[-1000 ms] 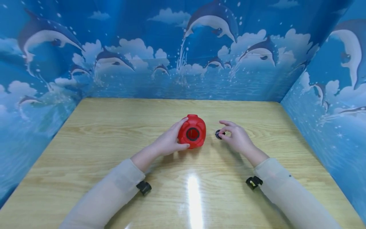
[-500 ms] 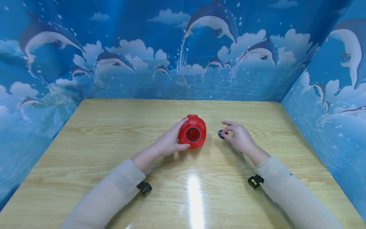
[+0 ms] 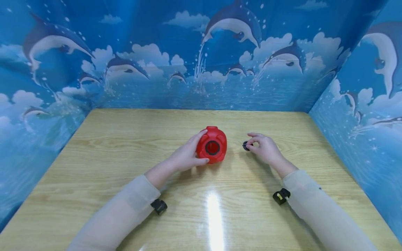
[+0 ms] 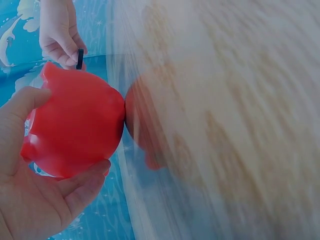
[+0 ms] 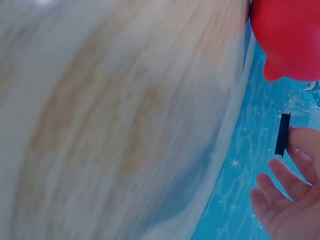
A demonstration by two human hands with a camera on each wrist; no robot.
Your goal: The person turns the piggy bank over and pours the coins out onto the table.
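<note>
A red piggy bank lies belly up on the table, its stubby feet around a dark-rimmed round hole that faces up. My left hand grips its left side, thumb at the near edge and fingers at the far edge; in the left wrist view the curled fingers hug the red body. To the right, my right hand pinches a small round black stopper between thumb and index finger, apart from the bank and above the tabletop. Edge-on, the stopper looks like a thin black disc in the right wrist view.
A glossy wood-grain table spreads around both hands, with a bright light reflection near its front. Blue dolphin-print cloth stands behind the table and along its sides. Black wrist cameras hang below both sleeves.
My right hand has drawn slightly to the right, carrying the pinched stopper farther from the piggy bank. The left hand and the bank have stayed nearly in place.
</note>
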